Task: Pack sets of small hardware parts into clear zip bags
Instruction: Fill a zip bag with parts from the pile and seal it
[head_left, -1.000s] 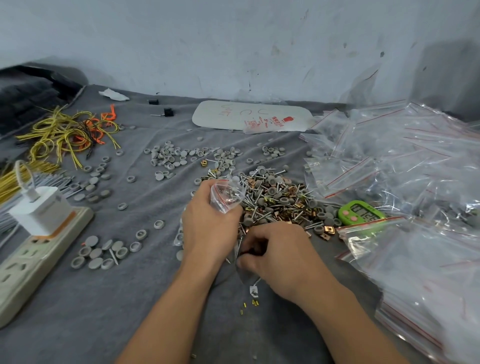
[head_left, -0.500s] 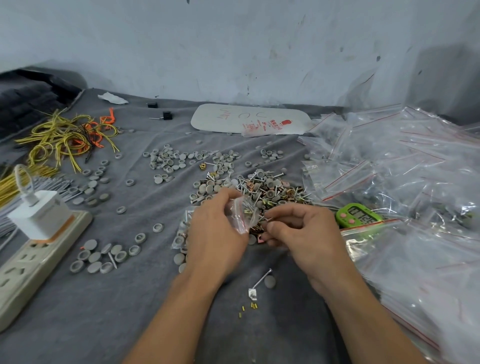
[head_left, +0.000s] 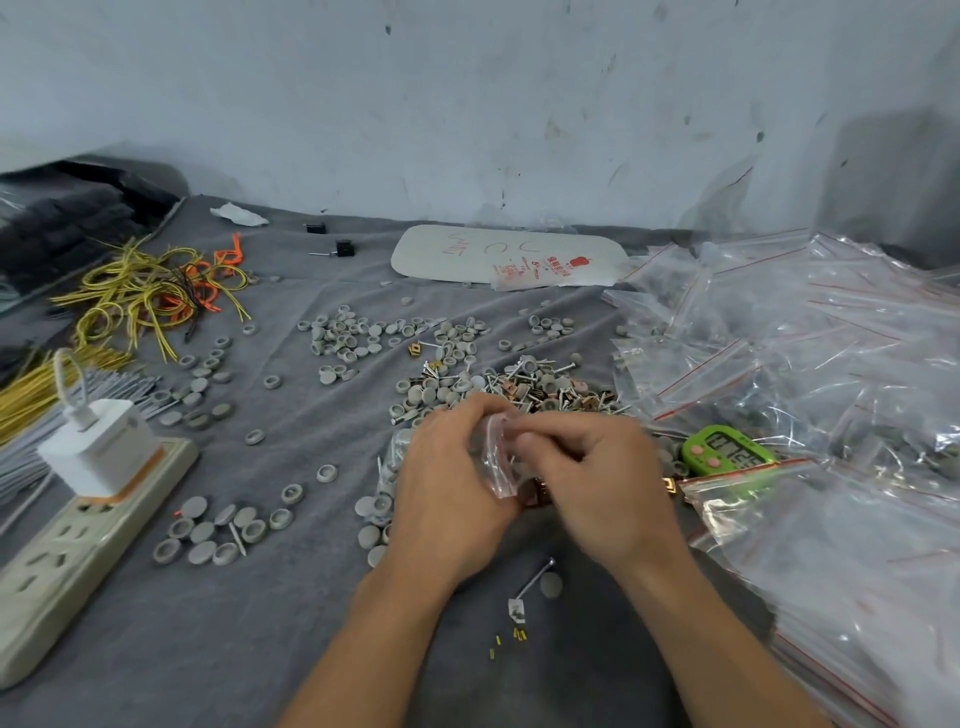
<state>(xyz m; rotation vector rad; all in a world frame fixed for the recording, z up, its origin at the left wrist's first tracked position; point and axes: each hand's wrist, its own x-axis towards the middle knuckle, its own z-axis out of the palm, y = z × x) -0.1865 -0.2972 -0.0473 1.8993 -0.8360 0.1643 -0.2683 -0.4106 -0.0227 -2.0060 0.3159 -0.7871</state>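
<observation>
On the cloth (head_left: 260, 649), a power strip (head_left: 67, 561) lies near left with a charger (head_left: 98, 447) on it; wires (head_left: 150, 291) lie far left. The parts heap (head_left: 545, 387) sits centre, a timer (head_left: 727, 457) just right of it, bags (head_left: 831, 364) piled at right.

**A:** What is covering the bench?

**B:** A grey cloth is covering the whole bench (head_left: 156, 649). Round grey caps (head_left: 363, 332) are lying scattered across its middle. A heap of screws and copper clips (head_left: 545, 384) is sitting among them, right of centre.

**A:** And the sides?

**B:** At the left, a power strip (head_left: 78, 551) is lying with a white charger (head_left: 98, 447) plugged in, and yellow and orange wires (head_left: 140, 291) are tangling behind it. At the right, clear zip bags (head_left: 831, 364) are piling up, with a green timer (head_left: 727, 454) lying at their edge. A white pouch (head_left: 498, 254) is lying near the wall, and a loose screw (head_left: 535, 577) is lying at the front.
</observation>
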